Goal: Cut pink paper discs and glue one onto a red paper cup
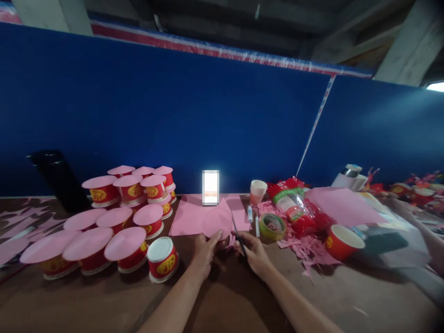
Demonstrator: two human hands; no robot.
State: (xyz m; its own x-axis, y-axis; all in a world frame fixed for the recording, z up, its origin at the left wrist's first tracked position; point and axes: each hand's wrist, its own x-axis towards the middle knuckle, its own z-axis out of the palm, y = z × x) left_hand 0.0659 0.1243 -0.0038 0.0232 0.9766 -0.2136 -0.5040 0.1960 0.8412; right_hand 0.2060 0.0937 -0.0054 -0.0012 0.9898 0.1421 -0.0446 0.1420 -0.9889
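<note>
See a blue wall topped with striped trim, a black object before it at left. Note a flask at right, pillars beyond.

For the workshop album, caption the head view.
Hands trimming pink paper with scissors beside pink-topped red cups.

Dim, soft blur, stretched edges

Pale capitals on a red-and-green clear plastic bag begin "PAPER CU"; the rest is unclear.
The white marks above them are too small to read, as are the characters inside the round yellow emblems on the red paper cups with white rims.
</note>
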